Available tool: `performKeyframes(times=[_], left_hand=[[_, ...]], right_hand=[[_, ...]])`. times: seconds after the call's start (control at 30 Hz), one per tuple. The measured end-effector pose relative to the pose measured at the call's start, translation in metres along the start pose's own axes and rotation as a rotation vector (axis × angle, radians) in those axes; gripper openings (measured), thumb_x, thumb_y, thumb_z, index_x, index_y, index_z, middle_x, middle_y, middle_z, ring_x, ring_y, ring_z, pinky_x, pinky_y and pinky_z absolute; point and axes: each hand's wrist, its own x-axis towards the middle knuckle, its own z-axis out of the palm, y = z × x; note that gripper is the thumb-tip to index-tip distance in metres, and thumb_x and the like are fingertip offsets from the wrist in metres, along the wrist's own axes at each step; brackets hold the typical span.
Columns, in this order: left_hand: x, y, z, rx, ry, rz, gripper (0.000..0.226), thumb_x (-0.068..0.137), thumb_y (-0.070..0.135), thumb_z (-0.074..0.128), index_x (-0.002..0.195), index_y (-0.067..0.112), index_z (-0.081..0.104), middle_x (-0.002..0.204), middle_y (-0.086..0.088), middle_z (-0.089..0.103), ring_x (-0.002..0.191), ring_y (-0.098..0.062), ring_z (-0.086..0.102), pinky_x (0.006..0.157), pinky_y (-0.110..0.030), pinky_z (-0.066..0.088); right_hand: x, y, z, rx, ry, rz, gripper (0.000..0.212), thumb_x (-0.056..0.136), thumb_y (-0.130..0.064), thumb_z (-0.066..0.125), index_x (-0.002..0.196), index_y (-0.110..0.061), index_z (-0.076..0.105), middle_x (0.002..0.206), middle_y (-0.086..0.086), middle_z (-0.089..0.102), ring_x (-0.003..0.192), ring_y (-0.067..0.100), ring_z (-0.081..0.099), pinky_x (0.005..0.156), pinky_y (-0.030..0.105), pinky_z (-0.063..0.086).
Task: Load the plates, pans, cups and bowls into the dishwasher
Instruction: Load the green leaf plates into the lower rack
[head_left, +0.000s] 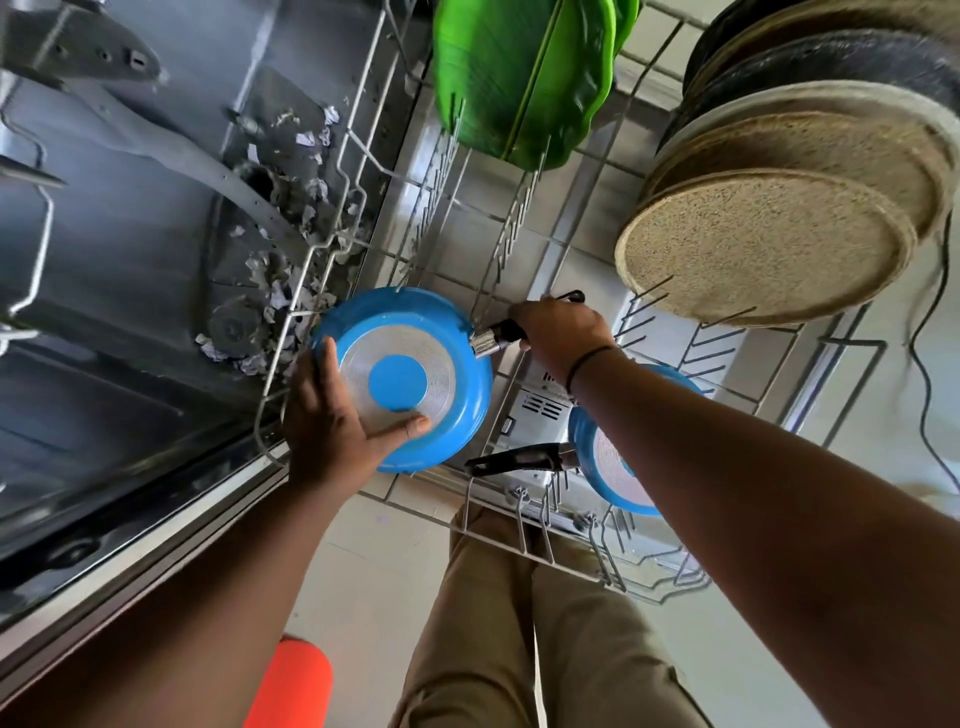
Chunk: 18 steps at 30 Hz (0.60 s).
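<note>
A blue pan (447, 338) lies upside down in the pulled-out wire rack (332, 171), its silver base with a blue centre facing up. My left hand (324, 421) lies flat on that base, fingers spread. My right hand (558, 335) is closed around the pan's black handle. A second blue pan (613, 467) with a black handle (514, 460) sits in the rack to the right, partly hidden by my right forearm. Green leaf-shaped plates (519, 78) stand upright at the back. Speckled tan plates (763, 244) and dark plates (841, 57) stand at the right.
The open dishwasher tub (130, 249) lies to the left, with a grey spray arm (171, 145) and scraps of paper (291, 270) on its floor. An orange object (293, 686) is at the bottom. A black cable (930, 374) hangs at the right.
</note>
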Motion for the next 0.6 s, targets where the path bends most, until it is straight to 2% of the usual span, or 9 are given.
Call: performKeyframes(times=[0.2, 0.3, 0.43, 0.53, 0.6], left_hand=[[0.008, 0.001, -0.003, 0.06, -0.046, -0.009, 0.135, 0.045, 0.09, 0.058, 0.151, 0.026, 0.005, 0.153, -0.02, 0.02, 0.136, -0.041, 0.028, 0.106, -0.056, 0.034], [0.007, 0.002, -0.004, 0.074, -0.058, -0.012, 0.135, 0.045, 0.089, 0.059, 0.151, 0.029, 0.001, 0.154, -0.018, 0.018, 0.137, -0.041, 0.026, 0.107, -0.056, 0.032], [0.005, 0.004, -0.009, 0.082, -0.026, 0.025, 0.133, 0.049, 0.086, 0.062, 0.152, 0.025, 0.003, 0.154, -0.018, 0.019, 0.137, -0.037, 0.027, 0.106, -0.052, 0.03], [0.003, 0.01, -0.014, 0.08, -0.042, 0.014, 0.131, 0.052, 0.083, 0.064, 0.152, 0.024, 0.003, 0.157, -0.016, 0.014, 0.14, -0.036, 0.023, 0.11, -0.052, 0.025], [0.001, 0.016, -0.018, 0.072, -0.027, -0.018, 0.129, 0.055, 0.084, 0.062, 0.153, 0.022, 0.006, 0.158, -0.016, 0.013, 0.142, -0.036, 0.02, 0.111, -0.052, 0.022]], right_hand=[[-0.004, 0.0, 0.008, 0.02, 0.029, 0.025, 0.033, 0.093, -0.01, 0.051, 0.124, -0.022, 0.053, 0.113, 0.008, 0.058, 0.101, 0.031, 0.062, 0.077, 0.04, 0.051], [-0.007, -0.003, 0.01, 0.029, 0.028, 0.031, 0.039, 0.093, -0.009, 0.052, 0.131, -0.017, 0.048, 0.123, 0.008, 0.054, 0.115, 0.03, 0.055, 0.084, 0.042, 0.051], [-0.019, -0.006, 0.01, 0.072, 0.114, 0.006, 0.049, 0.092, -0.005, 0.045, 0.141, -0.009, 0.036, 0.14, 0.011, 0.045, 0.129, 0.03, 0.043, 0.101, 0.043, 0.042], [-0.042, 0.002, 0.008, 0.115, 0.22, -0.025, 0.049, 0.092, -0.006, 0.044, 0.141, -0.008, 0.038, 0.143, 0.009, 0.045, 0.133, 0.027, 0.04, 0.108, 0.04, 0.037], [-0.059, 0.012, 0.006, 0.135, 0.232, -0.031, 0.049, 0.092, -0.008, 0.045, 0.141, -0.009, 0.038, 0.144, 0.008, 0.045, 0.135, 0.025, 0.038, 0.111, 0.037, 0.032]])
